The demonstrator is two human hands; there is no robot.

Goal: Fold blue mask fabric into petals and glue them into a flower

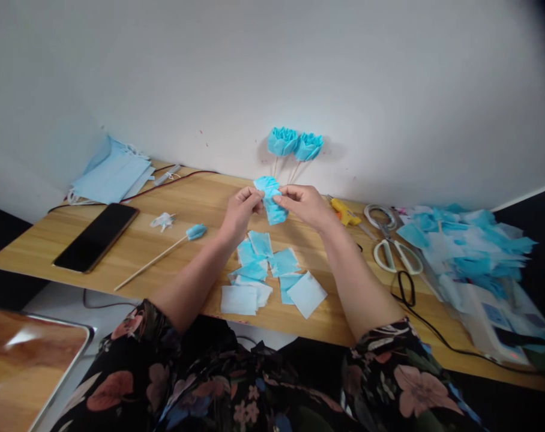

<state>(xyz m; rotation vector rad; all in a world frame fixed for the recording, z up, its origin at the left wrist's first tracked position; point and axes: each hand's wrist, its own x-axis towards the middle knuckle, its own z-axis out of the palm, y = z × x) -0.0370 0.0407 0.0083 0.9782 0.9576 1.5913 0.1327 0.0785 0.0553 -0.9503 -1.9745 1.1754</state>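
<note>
Between my two hands is a crinkled blue fabric piece (272, 204), held above the table. My left hand (244, 207) pinches its left edge, and the fingers of my right hand (298, 203) are closed on its right side. Under my wrists lie several blue and white fabric squares (257, 258), loosely overlapping. Left of them rests a thin wooden stick (150, 264) with a small blue bud (195, 231) at its tip. Behind my hands, two blue fabric flowers (283, 141) on sticks lean against the wall.
At the back left are stacked face masks (113, 171), with a phone (96, 237) and a white scrap (163, 221) nearer. To the right lie a yellow glue gun (344, 212), white-handled scissors (396, 255), a wire coil (380, 217), a black cable (443, 342) and a heap of blue pieces (470, 240).
</note>
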